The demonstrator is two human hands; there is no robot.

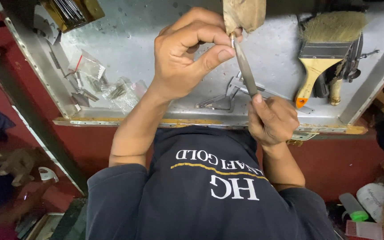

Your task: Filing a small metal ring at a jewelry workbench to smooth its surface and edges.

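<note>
Above a metal tray [125, 40], filing small work.
Left hand [187, 51] fingertips pinching a tiny piece against a wooden peg [244, 13]; right hand [273, 120] fingers wrapped around a file [245, 69].

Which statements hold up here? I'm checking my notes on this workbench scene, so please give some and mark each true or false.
1. The left hand pinches a small metal piece below the wooden block. True.
2. The right hand holds a paintbrush. False: it grips a slim grey file; the paintbrush lies in the metal tray.
3. The paintbrush has a yellowish wooden handle. True.
4. The small plastic bags lie beside the paintbrush. False: they lie at the tray's opposite, left side.
</note>
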